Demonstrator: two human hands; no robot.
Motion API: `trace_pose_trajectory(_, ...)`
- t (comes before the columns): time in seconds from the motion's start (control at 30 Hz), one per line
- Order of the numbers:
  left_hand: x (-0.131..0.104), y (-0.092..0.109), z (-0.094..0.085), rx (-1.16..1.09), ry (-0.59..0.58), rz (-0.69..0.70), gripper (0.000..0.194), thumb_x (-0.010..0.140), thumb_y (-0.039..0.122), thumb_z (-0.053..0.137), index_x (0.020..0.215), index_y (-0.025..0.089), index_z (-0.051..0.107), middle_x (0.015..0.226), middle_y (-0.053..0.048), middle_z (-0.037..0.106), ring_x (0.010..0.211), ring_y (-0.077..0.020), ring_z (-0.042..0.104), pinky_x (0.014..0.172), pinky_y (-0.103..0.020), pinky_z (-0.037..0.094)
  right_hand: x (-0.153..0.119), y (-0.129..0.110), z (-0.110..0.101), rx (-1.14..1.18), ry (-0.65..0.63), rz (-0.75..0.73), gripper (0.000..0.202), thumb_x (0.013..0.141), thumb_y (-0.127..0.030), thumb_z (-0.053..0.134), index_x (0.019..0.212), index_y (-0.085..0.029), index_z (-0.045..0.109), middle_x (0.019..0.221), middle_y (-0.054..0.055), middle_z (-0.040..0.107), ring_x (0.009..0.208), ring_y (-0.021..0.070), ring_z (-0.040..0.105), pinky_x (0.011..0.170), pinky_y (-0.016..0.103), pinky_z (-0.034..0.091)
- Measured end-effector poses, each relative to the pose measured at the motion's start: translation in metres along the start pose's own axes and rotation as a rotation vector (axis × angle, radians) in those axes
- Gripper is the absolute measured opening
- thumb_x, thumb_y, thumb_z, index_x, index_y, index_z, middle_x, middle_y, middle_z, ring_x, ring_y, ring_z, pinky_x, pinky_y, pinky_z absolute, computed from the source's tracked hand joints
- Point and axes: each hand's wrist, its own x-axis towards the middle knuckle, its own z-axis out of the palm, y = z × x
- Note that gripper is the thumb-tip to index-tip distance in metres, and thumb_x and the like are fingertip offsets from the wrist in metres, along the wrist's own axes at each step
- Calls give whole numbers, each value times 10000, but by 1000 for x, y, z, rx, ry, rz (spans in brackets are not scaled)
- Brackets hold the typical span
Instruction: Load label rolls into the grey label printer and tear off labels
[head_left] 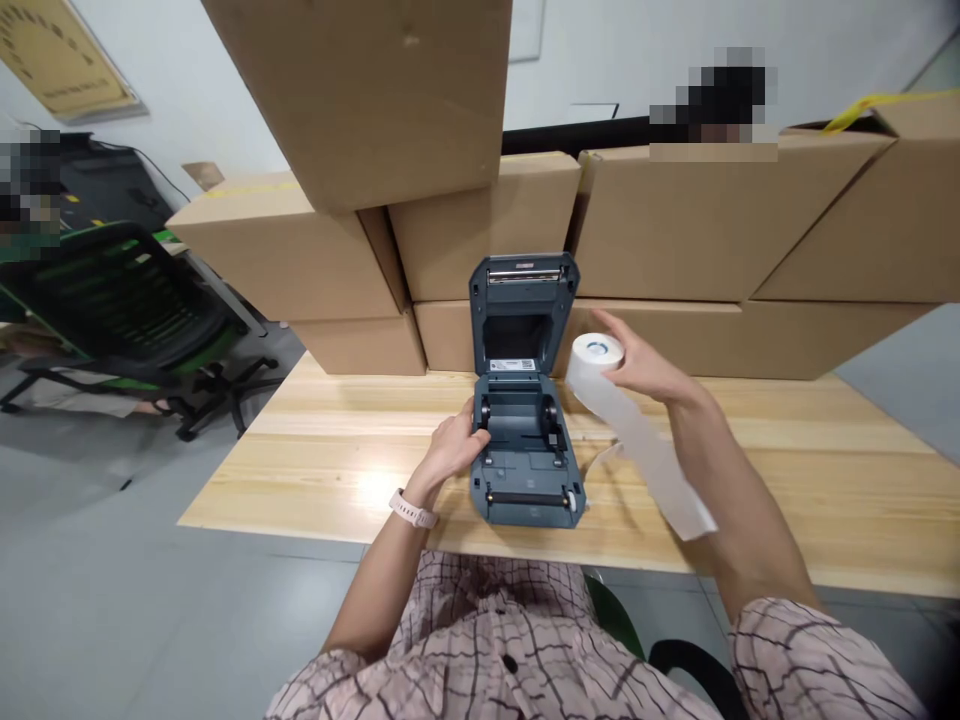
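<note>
A dark grey label printer (527,470) stands on the wooden table with its lid raised, and its roll compartment holds no roll. My left hand (452,443) grips the printer's left side, thumb over the edge and the other fingers mostly hidden behind it. To the right of the printer, my right hand (639,360) holds a white paper roll (595,352) above the table. A long loose strip (660,475) hangs from the roll toward my right forearm. A thin pale cable lies beside the printer's right side.
Stacked cardboard boxes (660,230) line the back of the wooden table (315,470), with another box (375,90) jutting out higher up. A black and green office chair (127,310) stands at the left. People are partly visible beyond the boxes and at the far left.
</note>
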Motion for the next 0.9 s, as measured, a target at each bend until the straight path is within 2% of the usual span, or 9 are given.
trace_pose_trajectory(0.17,1,-2,1,7,-24,-23,721,832,254,509,1546,153,541,1201,-165,810,1011,-353,754,894,-430,534,11,26,41,114,-70,9,1177,684,-459,946,1684,-228,370,1688,200,492,1488,384,571,1266,567,443)
trace_pose_trajectory(0.27,1,-3,1,-1,-18,-11,736,830,247,509,1562,172,527,1288,-159,791,1066,-347,753,917,-422,533,7,35,49,167,-75,30,1144,658,-495,966,1646,-251,446,1705,165,485,1558,386,499,1322,559,375)
trace_pose_trajectory(0.4,1,-3,1,12,-13,-27,745,841,241,508,1584,175,507,1302,-155,790,1109,-352,747,942,-425,533,-21,50,16,262,-38,103,1115,745,-587,893,1689,-309,368,1676,157,534,1556,371,517,1298,593,420)
trace_pose_trajectory(0.53,1,-1,1,26,-3,-49,718,854,238,510,1570,185,529,1297,-147,794,1132,-349,736,945,-417,531,-84,68,-24,429,27,211,902,847,-546,832,1640,-454,413,1730,81,478,1601,349,466,1258,616,466)
trace_pose_trajectory(0.6,1,0,1,41,-3,-59,718,859,243,513,1575,192,528,1253,-140,804,1089,-343,740,911,-407,533,-112,73,-24,484,-66,286,903,831,-493,869,1623,-458,438,1753,84,443,1620,355,434,1180,605,538)
trace_pose_trajectory(0.67,0,1,1,53,-1,-62,729,860,251,511,1586,189,518,1204,-137,810,1039,-340,741,877,-404,534,-126,74,-10,485,-134,330,913,787,-464,922,1594,-412,498,1741,115,459,1603,360,459,1120,560,584)
trace_pose_trajectory(0.73,0,3,2,52,6,-63,738,852,250,506,1586,175,520,1188,-142,809,1026,-345,740,872,-411,534,-127,72,10,456,-132,337,783,764,-468,952,1470,-324,645,1627,158,597,1480,357,598,1097,518,596)
trace_pose_trajectory(0.8,-1,3,2,38,16,-59,735,846,249,501,1576,171,534,1209,-148,806,1048,-353,737,886,-421,531,-122,69,26,443,-114,317,612,769,-502,949,1284,-235,755,1400,180,756,1248,336,744,1052,507,611)
trace_pose_trajectory(0.9,-1,3,3,18,20,-54,742,847,253,497,1585,184,529,1224,-142,805,1078,-356,736,905,-425,526,-119,59,27,479,-104,233,577,797,-606,901,1187,-197,782,1117,167,833,995,312,803,911,492,640)
